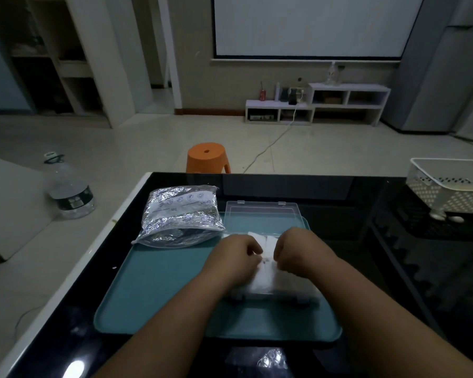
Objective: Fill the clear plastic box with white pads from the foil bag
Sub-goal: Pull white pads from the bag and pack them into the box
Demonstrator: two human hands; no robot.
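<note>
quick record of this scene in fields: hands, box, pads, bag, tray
left hand: fingers curled on the white pads
right hand: fingers curled on the same pads
clear plastic box: on the teal tray, pads inside
lid: open, behind the box
foil bag: lying left of the lid, over the tray's far left corner
tray: on the black table

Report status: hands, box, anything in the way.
Hands: left hand and right hand both pinching white pads in the box. Box lid open behind. The foil bag lies left on the tray, clear of the hands.
</note>
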